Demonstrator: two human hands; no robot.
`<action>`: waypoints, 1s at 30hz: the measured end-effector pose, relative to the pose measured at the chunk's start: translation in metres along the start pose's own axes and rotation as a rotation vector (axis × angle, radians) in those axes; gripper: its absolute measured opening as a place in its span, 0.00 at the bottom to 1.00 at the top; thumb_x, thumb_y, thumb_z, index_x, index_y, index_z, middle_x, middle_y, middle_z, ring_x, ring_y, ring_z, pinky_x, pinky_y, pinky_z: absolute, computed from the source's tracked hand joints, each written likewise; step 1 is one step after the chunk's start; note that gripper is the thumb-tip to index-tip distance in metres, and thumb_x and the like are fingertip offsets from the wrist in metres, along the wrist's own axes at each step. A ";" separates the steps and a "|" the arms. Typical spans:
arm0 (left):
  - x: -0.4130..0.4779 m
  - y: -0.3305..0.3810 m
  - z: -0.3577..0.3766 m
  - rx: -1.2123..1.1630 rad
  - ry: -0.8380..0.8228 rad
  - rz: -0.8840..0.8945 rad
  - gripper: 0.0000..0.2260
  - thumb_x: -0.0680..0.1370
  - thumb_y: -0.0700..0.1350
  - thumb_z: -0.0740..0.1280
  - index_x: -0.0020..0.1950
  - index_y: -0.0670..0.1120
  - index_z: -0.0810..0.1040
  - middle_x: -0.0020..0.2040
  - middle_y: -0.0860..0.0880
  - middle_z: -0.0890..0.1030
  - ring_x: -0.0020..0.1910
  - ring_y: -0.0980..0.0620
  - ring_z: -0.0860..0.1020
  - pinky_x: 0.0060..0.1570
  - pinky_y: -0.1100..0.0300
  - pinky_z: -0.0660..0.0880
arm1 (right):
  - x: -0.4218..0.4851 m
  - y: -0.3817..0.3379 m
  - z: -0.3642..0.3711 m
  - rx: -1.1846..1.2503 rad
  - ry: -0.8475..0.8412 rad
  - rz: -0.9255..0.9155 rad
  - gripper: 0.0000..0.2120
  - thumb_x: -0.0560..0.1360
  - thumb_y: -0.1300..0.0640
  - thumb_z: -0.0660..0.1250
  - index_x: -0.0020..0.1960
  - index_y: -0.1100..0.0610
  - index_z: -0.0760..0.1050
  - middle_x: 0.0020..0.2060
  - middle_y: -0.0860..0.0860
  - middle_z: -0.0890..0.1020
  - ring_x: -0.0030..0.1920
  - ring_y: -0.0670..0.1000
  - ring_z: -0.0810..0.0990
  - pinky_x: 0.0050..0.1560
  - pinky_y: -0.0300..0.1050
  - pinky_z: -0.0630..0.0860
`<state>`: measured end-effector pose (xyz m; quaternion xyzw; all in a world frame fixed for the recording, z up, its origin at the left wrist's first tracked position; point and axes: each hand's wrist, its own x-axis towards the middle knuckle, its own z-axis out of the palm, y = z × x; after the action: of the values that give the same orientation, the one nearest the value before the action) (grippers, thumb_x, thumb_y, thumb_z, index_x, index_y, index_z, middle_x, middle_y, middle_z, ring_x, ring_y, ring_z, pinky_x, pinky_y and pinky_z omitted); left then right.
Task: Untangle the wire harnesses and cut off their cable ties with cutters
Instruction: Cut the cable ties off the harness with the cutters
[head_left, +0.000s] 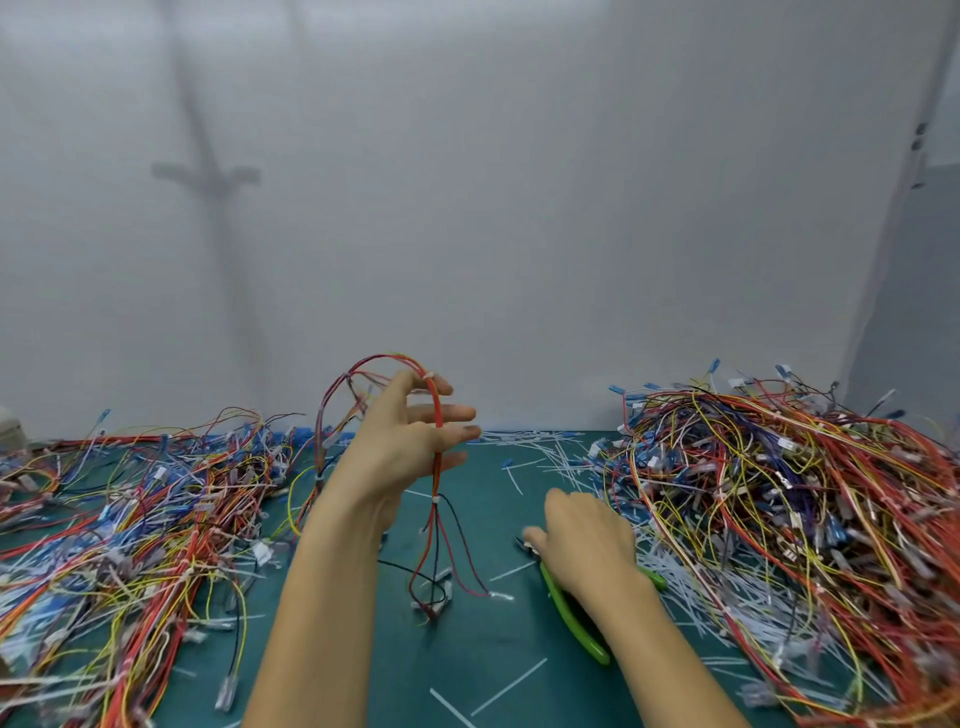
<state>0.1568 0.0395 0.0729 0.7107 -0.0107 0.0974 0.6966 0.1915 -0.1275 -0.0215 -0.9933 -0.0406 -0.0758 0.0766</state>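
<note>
**Open lane of dark green worktop (493, 649) running from 6 o'clock toward 12, hemmed in by wire on both sides.**
A low left heap of tangled coloured wires (130, 519) fills 7 to 10 o'clock, and a taller right heap of tangled coloured wires (779, 493) fills 1 to 5. Loose white cable-tie offcuts (545, 452) litter the back at 12 to 1, before the plain white wall (519, 208). In the lane, a red-and-black wire harness (436, 441) hangs from the left hand (410, 441) down to the worktop. Just right of it, the right hand (587, 545) covers green-handled cutters (576, 623). Passable worktop shows between them and at 6.

We see a green mat (467, 654) carrying a left heap of wire harnesses (130, 519), a right heap (805, 519), and between them cut white cable ties (545, 457) and green-handled cutters (576, 623).
</note>
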 end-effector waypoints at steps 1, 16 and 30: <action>-0.001 0.000 0.000 0.013 -0.026 0.018 0.16 0.75 0.25 0.64 0.49 0.46 0.74 0.48 0.43 0.85 0.47 0.46 0.85 0.49 0.51 0.80 | 0.001 -0.001 -0.005 0.071 0.041 0.001 0.14 0.81 0.46 0.59 0.55 0.57 0.73 0.53 0.55 0.81 0.54 0.58 0.79 0.44 0.48 0.69; -0.001 -0.010 0.020 0.786 -0.621 0.099 0.24 0.73 0.25 0.60 0.52 0.49 0.86 0.46 0.54 0.86 0.50 0.61 0.82 0.55 0.62 0.77 | -0.018 -0.009 -0.094 1.609 -0.064 0.000 0.11 0.80 0.57 0.65 0.45 0.63 0.81 0.39 0.54 0.84 0.32 0.46 0.79 0.35 0.39 0.77; 0.009 0.001 0.005 -0.446 0.028 -0.092 0.12 0.81 0.45 0.64 0.48 0.38 0.81 0.43 0.43 0.86 0.39 0.51 0.85 0.40 0.60 0.83 | -0.029 -0.011 -0.100 0.838 -0.237 -0.467 0.06 0.72 0.67 0.73 0.47 0.59 0.80 0.43 0.56 0.86 0.45 0.51 0.84 0.55 0.47 0.80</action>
<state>0.1662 0.0361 0.0748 0.5373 0.0100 0.0706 0.8404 0.1478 -0.1340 0.0732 -0.8433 -0.2976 0.0455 0.4453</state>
